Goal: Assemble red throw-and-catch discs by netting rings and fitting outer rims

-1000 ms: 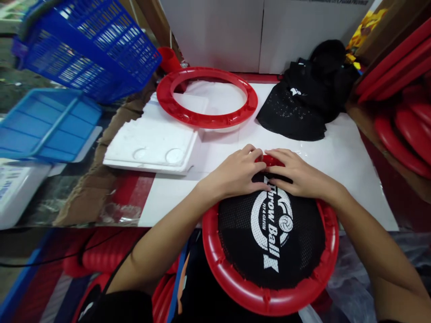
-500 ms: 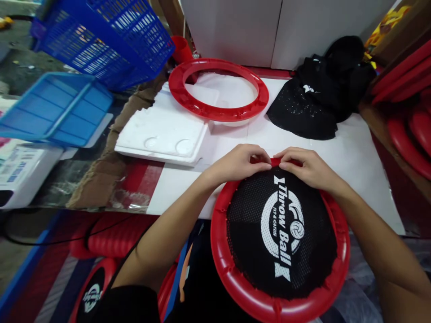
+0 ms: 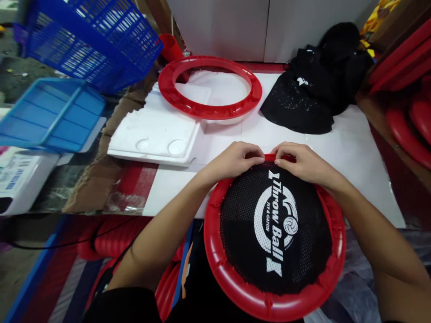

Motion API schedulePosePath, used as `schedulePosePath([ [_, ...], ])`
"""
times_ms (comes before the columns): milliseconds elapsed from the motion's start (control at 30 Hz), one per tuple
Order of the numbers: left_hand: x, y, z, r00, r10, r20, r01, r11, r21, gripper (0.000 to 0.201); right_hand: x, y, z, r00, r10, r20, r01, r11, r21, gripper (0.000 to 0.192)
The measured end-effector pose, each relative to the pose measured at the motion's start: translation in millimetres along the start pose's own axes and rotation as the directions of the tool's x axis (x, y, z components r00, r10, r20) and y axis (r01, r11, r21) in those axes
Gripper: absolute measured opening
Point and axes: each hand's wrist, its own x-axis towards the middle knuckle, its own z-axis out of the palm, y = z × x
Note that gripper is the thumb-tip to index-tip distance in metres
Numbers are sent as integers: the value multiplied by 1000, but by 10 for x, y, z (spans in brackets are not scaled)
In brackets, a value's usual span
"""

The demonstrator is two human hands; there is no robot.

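A red plastic ring (image 3: 235, 282) with black mesh (image 3: 242, 233) stretched over it rests half on the white table's near edge. The mesh bears a white "Throw Ball" print. My left hand (image 3: 232, 160) and my right hand (image 3: 303, 163) meet at the ring's far rim, fingertips pinching the mesh edge against the red plastic. An empty red ring (image 3: 209, 87) lies flat at the back of the table. A heap of black mesh pieces (image 3: 313, 96) sits to its right.
A white foam tray (image 3: 155, 134) lies left of the hands. Blue plastic baskets (image 3: 87, 40) and a blue tray (image 3: 50, 114) stand at the far left. Stacked red rings (image 3: 407, 121) fill the right side. More red rings (image 3: 111, 237) lie below the table (image 3: 353, 148).
Both hands stay at the ring's far rim; the fingertips have shifted slightly along the mesh edge. The view has swung a little.
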Motion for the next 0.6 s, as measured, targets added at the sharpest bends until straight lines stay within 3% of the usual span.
schedulePosePath([
  [200, -16, 38, 18, 998, 22, -61, -13, 990, 138, 16, -137, 8, -105, 995, -64, -72, 60, 996, -60, 8],
  [300, -62, 77, -22, 999, 31, -42, -24, 989, 147, 21, -361, 1, -299, 990, -112, 83, 125, 978, -168, 12],
  [400, -121, 91, -64, 989, 49, -138, 8, 925, 381, 27, -575, 57, -462, 972, -63, 228, 127, 953, -276, 28],
  [500, -207, 75, -134, 961, 40, -275, 139, 787, 601, 32, -634, 184, -502, 995, -36, 93, 70, 919, -389, 39],
  [600, -306, 82, -248, 981, -32, -194, 146, 775, 615, 47, -539, 319, -450, 996, -32, -82, -9, 889, -457, 40],
])
